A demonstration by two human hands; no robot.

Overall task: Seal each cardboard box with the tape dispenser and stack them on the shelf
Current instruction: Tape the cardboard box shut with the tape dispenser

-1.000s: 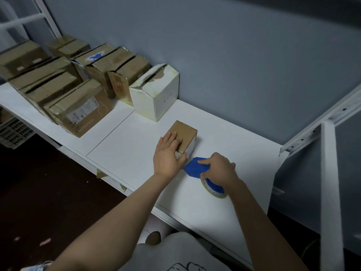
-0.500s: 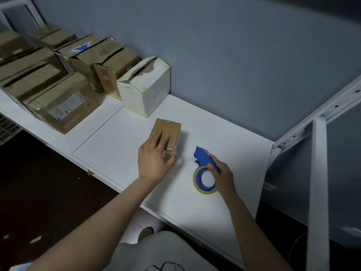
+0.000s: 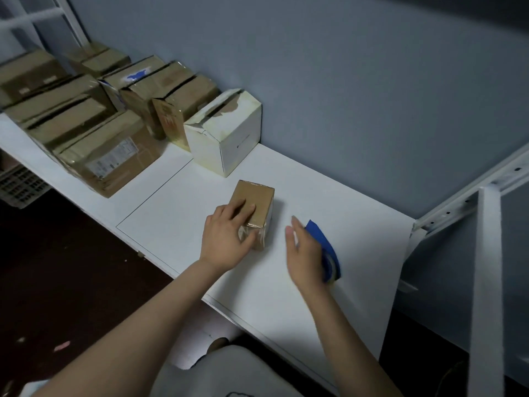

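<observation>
From the head camera, the small cardboard box (image 3: 255, 196) sits on the white counter (image 3: 177, 224). The left hand (image 3: 227, 239) grips its near end, with fingers (image 3: 243, 206) flat on top and the thumb against the taped front face. The right hand (image 3: 305, 249) is blurred, its fingers straight and loosely spread. It hides part of the blue tape dispenser (image 3: 329, 252) just behind it, and whether they touch cannot be told. A brown box (image 3: 114, 156) at the left carries a shipping label, too small to read. A white box (image 3: 229, 133) has a torn top and a faint, unreadable mark.
</observation>
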